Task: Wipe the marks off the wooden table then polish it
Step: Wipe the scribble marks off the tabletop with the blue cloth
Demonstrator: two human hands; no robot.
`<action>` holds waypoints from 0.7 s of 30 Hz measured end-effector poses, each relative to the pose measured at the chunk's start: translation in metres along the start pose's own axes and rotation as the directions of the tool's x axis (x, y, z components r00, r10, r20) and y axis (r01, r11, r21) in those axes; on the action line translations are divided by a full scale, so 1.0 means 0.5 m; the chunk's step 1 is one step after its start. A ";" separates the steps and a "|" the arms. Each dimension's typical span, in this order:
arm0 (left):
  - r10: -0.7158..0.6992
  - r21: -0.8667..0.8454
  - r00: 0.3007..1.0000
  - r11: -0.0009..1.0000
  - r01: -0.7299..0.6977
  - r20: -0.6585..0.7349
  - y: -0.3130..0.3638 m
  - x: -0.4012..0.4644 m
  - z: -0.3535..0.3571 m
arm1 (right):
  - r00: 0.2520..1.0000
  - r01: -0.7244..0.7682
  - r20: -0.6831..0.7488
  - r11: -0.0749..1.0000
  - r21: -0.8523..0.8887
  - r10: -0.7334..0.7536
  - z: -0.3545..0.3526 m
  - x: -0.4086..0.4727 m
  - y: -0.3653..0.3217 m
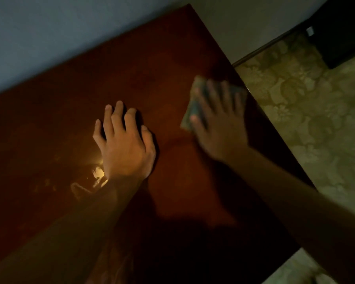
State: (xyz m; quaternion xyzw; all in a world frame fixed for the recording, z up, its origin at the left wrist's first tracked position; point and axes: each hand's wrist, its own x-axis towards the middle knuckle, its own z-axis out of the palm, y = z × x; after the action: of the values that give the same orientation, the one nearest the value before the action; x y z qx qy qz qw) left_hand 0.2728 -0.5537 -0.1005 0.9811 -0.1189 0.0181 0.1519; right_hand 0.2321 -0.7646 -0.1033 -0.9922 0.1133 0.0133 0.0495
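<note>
Greenish cloth (pixel 195 103) lies flat under the right hand (pixel 219 119), right of the frame's centre, close to the table's right edge. That hand is blurred; its fingers (pixel 211 93) look spread out straight and press the cloth onto the wood rather than curl round it. Left of it, a little apart, the left hand (pixel 123 144) rests palm down on the dark reddish-brown wooden table (pixel 131 58), fingers loosely spread and holding nothing. Just below and left of its wrist a bright glare (pixel 98 173) shines off the surface, with pale smudged marks (pixel 49 183) beside it in the lower left. Patterned olive carpet (pixel 316 119) fills the right side, and a pale wall (pixel 39 33) runs along the upper left
</note>
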 end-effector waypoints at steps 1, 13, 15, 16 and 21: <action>-0.001 0.009 1.000 1.000 0.001 -0.002 0.000 0.000 0.000 | 0.997 0.077 0.010 0.997 0.028 -0.077 0.008 -0.052 -0.044; 0.014 0.002 1.000 1.000 -0.014 0.002 -0.001 -0.001 -0.002 | 0.995 -0.089 0.047 0.996 -0.002 0.089 -0.019 0.029 0.083; 0.014 -0.004 1.000 1.000 -0.014 0.003 -0.002 -0.001 -0.002 | 0.992 -0.122 0.017 0.992 0.004 0.122 -0.009 -0.013 0.025; 0.014 -0.011 1.000 1.000 -0.014 0.005 -0.002 -0.001 -0.003 | 0.995 -0.096 0.007 0.995 0.008 0.096 -0.002 -0.057 -0.019; 0.016 -0.155 1.000 0.988 -0.015 0.001 -0.009 -0.002 -0.013 | 0.970 0.219 0.081 0.968 0.120 -0.229 0.030 -0.316 -0.232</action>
State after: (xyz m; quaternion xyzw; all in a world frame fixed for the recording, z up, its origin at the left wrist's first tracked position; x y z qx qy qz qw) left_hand 0.2728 -0.5473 -0.0957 0.9654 -0.1277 0.0088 0.2271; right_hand 0.1041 -0.6153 -0.1012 -0.9927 -0.0016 0.0482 0.1104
